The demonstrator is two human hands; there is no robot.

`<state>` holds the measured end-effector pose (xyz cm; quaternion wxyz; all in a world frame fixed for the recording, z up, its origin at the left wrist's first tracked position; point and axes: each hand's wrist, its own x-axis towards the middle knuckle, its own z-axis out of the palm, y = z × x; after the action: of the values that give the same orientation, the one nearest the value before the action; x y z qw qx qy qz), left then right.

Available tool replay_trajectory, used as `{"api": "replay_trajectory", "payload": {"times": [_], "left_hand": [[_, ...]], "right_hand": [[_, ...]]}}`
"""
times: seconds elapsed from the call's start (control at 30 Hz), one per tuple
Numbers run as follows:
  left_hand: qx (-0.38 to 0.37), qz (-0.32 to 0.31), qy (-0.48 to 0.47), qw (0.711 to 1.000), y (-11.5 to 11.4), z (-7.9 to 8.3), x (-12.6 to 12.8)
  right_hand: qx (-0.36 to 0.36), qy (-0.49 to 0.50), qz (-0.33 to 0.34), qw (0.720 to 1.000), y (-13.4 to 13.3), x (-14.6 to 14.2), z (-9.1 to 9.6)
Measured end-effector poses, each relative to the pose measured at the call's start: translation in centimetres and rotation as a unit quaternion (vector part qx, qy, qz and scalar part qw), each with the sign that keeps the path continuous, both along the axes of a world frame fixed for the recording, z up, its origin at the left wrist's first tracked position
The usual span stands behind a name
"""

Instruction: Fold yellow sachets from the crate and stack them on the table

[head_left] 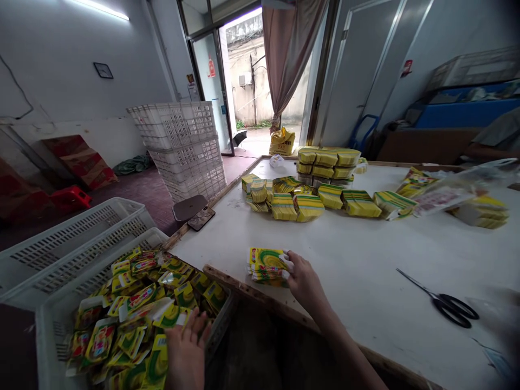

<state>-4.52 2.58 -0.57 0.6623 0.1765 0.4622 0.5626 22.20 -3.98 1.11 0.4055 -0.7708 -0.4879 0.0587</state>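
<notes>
My left hand [187,344] is over a white plastic crate [51,346] at the lower left, palm down with its fingers spread, and nothing shows in its grip. Under and around it lie many small yellow-and-green printed cartons [99,338], some with white end flaps standing up. My right hand [304,281] is closed around the right end of a small stack of flat yellow cartons [266,262] near the table's wooden edge. Part of that stack's right end is hidden by the fingers.
Bundled yellow cartons [300,208] stand in rows and piles across the white table [349,252]. Black-handled scissors [441,303] lie at the right. A phone [201,218] rests by the left edge, beside a dark stool [189,206]. White crates [182,146] are stacked behind. Another person's sleeve [501,130] shows far right.
</notes>
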Motion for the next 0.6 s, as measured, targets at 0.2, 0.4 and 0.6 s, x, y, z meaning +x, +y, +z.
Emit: {"api": "replay_trajectory", "payload": {"times": [0.2,0.4,0.6], "left_hand": [[-0.02,-0.097,0.059,0.993,-2.7,-2.2,2.3],[0.059,-0.142,0.034,0.988,-3.9,-0.6,4.6],[0.151,-0.133,-0.075,0.977,-4.2,-0.3,5.9]], "right_hand": [[-0.041,-0.053,0.008,0.998,1.7,0.6,-0.8],[-0.003,-0.011,-0.012,1.0,1.0,0.2,0.4],[0.064,0.237,0.106,0.964,-2.1,-6.7,1.6]]}}
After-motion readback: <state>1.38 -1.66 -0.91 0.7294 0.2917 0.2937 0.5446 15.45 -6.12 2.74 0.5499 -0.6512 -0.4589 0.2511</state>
